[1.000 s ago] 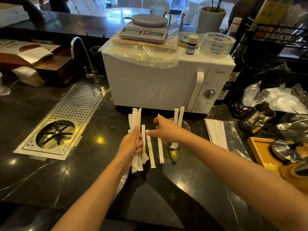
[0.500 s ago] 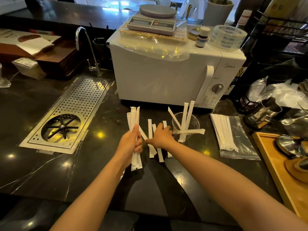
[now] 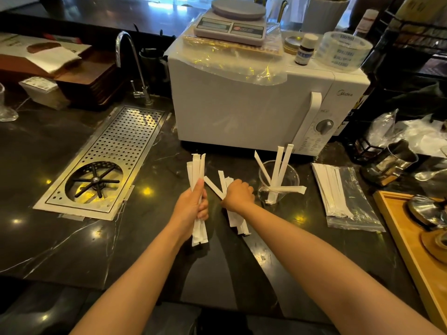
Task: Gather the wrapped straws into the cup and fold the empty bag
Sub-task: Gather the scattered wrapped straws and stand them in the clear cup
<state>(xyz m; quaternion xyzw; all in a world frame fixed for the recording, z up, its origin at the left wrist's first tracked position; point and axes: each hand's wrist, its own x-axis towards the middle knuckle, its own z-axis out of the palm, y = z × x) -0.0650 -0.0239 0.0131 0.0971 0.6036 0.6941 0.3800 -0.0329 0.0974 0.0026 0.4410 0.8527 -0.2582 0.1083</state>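
Note:
My left hand (image 3: 192, 206) grips an upright bundle of white paper-wrapped straws (image 3: 197, 169) above the dark counter. My right hand (image 3: 238, 195) lies closed over several loose wrapped straws (image 3: 235, 220) on the counter, just right of the bundle. A clear glass cup (image 3: 291, 174) stands to the right of that hand with three straws leaning in it and one lying across its base. Further right a clear plastic bag (image 3: 358, 209) lies flat, with several wrapped straws (image 3: 332, 189) still in it.
A white microwave (image 3: 242, 110) with a scale (image 3: 232, 22) on top stands behind the cup. A steel drain grate (image 3: 108, 163) and a tap (image 3: 131, 61) are at the left. A wooden tray (image 3: 408, 240) and a metal pitcher (image 3: 389, 165) sit at the right.
My right hand left the cup, where more straws now lean, came back left and closed over the loose straws on the counter. My left hand keeps its bundle.

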